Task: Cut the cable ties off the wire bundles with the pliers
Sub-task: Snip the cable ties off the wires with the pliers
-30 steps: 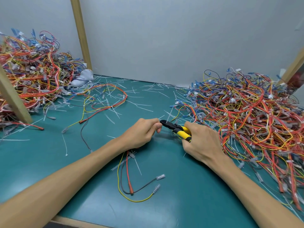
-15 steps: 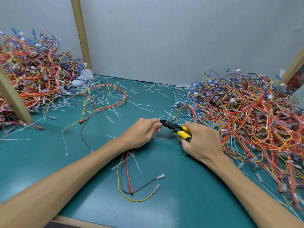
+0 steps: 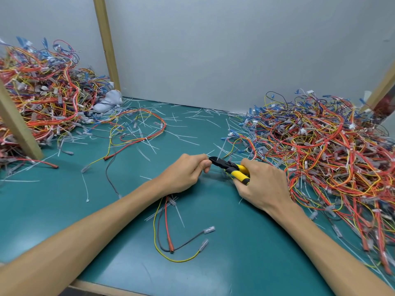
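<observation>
While right hand point(image 3: 264, 188) grips pliers point(image 3: 230, 168), their tip sits beside left fingertips point(image 3: 205, 166)

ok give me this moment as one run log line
left hand: grips wire bundle | right hand: grips pliers, tip at left hand | tie under cut: not visible | table: cut ties scattered

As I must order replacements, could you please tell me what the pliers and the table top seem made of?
Pliers: dull black head, likely metal; matte yellow handles, probably plastic or rubber sleeves. Table top: smooth teal with soft sheen, perhaps a rubber or vinyl mat.
</observation>
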